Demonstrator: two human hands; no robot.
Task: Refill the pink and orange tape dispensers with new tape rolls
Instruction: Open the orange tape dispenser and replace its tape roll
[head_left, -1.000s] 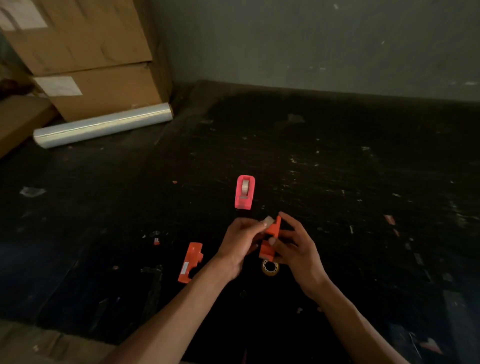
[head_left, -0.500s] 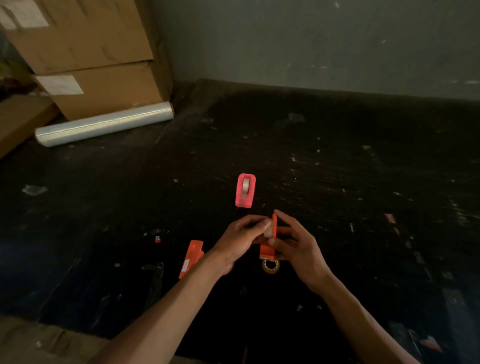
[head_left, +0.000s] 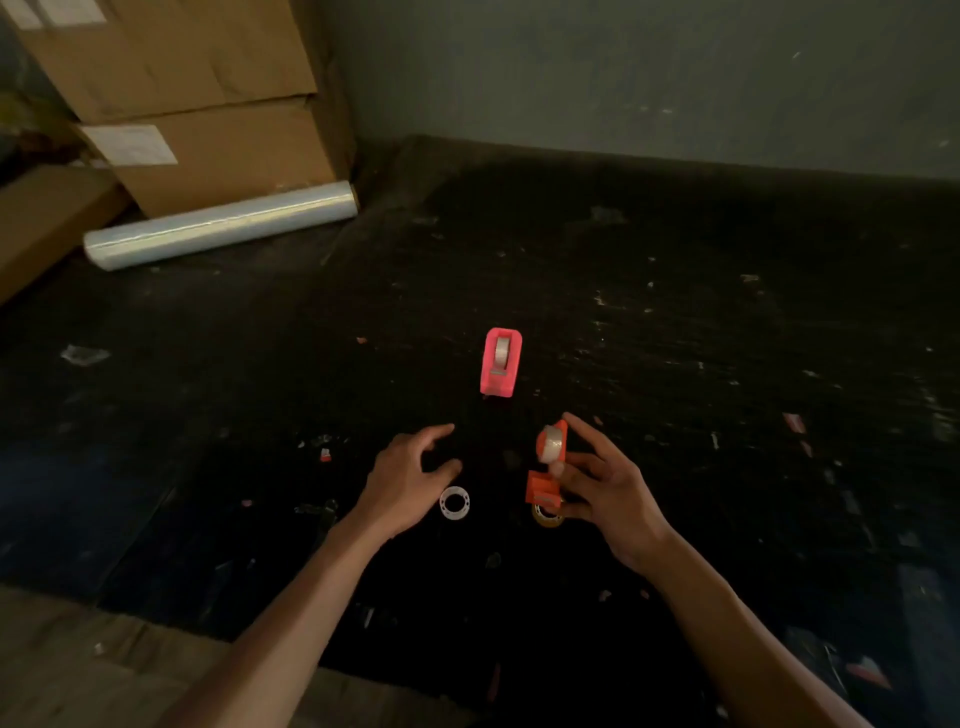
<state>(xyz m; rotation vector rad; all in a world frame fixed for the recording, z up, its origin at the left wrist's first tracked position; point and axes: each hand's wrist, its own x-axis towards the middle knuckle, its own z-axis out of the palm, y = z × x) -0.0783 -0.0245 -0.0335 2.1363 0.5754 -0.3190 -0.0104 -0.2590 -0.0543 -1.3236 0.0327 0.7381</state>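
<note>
Hands apart: my right hand (head_left: 608, 486) clamps the orange dispenser (head_left: 546, 470) upright, roll showing, while the left hand (head_left: 408, 475) hovers spread over a white core (head_left: 454, 502) (probably the spent one). Pink dispenser (head_left: 501, 362) sits farther off, loaded.

Mat btwn pink dispenser (head_left: 500, 362) & hands looks clear; empty core (head_left: 454, 502) under left hand (head_left: 410, 480).

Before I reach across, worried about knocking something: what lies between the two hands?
Head view: only the white ring, beside the left hand; the rest toward the right hand is bare dark floor.
</note>
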